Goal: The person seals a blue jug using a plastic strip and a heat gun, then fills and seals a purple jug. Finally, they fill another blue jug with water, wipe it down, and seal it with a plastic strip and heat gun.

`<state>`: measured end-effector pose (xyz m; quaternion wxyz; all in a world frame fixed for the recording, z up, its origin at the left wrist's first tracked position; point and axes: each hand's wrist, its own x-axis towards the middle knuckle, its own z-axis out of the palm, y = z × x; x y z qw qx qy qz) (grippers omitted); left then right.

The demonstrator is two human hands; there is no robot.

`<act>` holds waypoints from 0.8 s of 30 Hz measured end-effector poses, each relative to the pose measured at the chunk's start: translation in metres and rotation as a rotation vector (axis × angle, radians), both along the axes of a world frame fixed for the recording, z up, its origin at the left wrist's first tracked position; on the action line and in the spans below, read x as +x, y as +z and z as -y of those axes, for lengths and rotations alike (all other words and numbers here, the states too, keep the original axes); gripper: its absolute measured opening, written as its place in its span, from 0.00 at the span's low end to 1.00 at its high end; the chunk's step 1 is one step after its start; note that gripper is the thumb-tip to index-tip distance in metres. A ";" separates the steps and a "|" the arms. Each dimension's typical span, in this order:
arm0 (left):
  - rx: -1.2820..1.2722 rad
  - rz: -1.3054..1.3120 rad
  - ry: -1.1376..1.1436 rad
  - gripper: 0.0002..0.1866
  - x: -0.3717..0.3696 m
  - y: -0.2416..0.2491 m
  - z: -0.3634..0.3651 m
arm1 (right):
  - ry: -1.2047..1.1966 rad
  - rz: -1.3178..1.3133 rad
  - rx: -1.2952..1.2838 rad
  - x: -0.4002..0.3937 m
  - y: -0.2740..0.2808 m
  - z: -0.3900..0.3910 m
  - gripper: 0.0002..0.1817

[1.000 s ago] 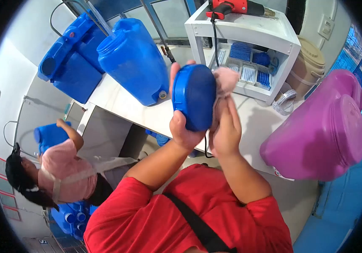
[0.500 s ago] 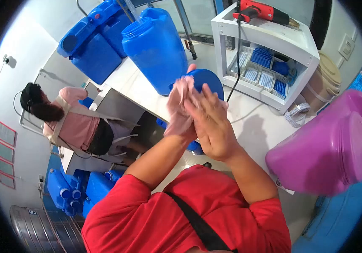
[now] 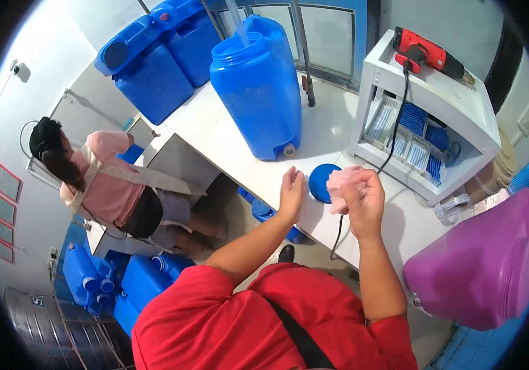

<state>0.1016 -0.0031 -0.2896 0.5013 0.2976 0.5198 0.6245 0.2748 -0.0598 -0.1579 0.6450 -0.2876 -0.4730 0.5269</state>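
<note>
My right hand (image 3: 366,206) is closed around a crumpled pink cloth (image 3: 343,186), held above the counter. To its left, my left hand (image 3: 291,196) is apart from it and holds nothing, its fingers loosely bent. A round blue lid (image 3: 320,183) lies on the counter between the two hands, partly covered by the cloth. Behind the hands stands an upright blue jerrycan (image 3: 257,92) with an uncapped mouth and a small spout low on its front. A clear tube or stream (image 3: 237,21) runs down into that mouth.
A white shelf unit (image 3: 428,132) with packets in baskets carries a red heat gun (image 3: 428,52), its black cord trailing over the counter (image 3: 329,123). A purple container (image 3: 471,265) stands right. More blue jerrycans (image 3: 153,80) stand back left. Another person (image 3: 113,179) works at left.
My hands have separated from being pressed together. The pink cloth has gone from around my left hand into my right. The view has shifted, uncovering the lid and the jerrycan's spout.
</note>
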 end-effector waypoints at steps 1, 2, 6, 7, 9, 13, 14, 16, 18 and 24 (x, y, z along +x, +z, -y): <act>0.121 -0.125 -0.005 0.21 -0.015 0.013 0.000 | -0.041 0.009 0.023 -0.006 0.009 -0.008 0.05; 0.238 -0.248 -0.012 0.21 -0.036 0.038 0.004 | -0.085 0.019 0.041 -0.012 0.014 -0.017 0.06; 0.700 -0.512 0.253 0.19 -0.148 0.129 -0.051 | -0.165 0.175 -0.142 -0.035 0.054 -0.080 0.11; 0.770 -0.529 0.328 0.19 -0.168 0.159 -0.075 | -0.228 0.281 -0.088 -0.045 0.058 -0.102 0.16; 0.907 -0.466 0.232 0.24 -0.202 0.210 -0.128 | -0.334 0.591 0.095 -0.062 0.056 -0.160 0.24; 0.871 -0.386 -0.207 0.35 -0.230 0.256 -0.229 | -0.418 1.162 0.339 -0.083 0.020 -0.273 0.27; 0.858 -0.453 -0.303 0.39 -0.230 0.254 -0.244 | -0.419 1.169 0.340 -0.086 0.002 -0.302 0.27; 0.745 -0.348 -0.529 0.37 -0.228 0.238 -0.254 | -0.315 1.193 0.271 -0.093 -0.031 -0.351 0.27; 0.700 -0.063 -0.536 0.34 -0.220 0.229 -0.253 | -0.317 1.239 0.261 -0.100 -0.030 -0.366 0.25; 0.702 -0.069 -0.477 0.35 -0.211 0.230 -0.248 | -0.301 1.449 0.212 -0.113 -0.016 -0.377 0.20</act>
